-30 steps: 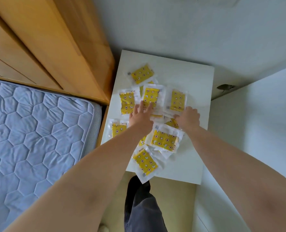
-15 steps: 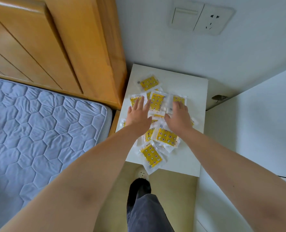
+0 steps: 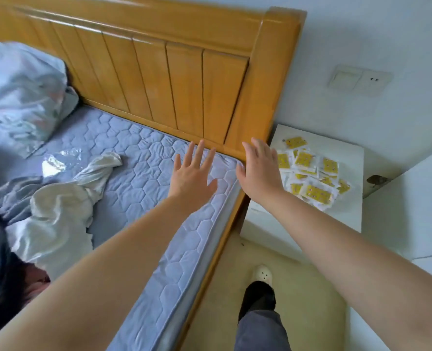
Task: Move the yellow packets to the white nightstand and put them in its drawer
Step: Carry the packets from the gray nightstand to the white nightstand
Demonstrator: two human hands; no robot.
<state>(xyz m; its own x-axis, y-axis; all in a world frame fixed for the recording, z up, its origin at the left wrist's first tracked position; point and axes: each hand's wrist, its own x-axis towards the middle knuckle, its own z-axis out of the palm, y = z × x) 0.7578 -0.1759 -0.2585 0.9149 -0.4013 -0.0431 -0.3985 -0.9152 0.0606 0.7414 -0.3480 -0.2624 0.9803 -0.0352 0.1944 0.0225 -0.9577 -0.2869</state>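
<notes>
Small yellow plastic packets (image 3: pixel 311 178) piled on the white nightstand (image 3: pixel 346 216)
Left hand (image 3: pixel 192 174) spread wide over the blue quilted mattress (image 3: pixel 139 178); right hand (image 3: pixel 259 172) spread too, near the packets; both hold nothing

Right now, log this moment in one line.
left hand: open, over mattress | right hand: open, empty | yellow packets: piled on nightstand top | drawer: not visible
</notes>
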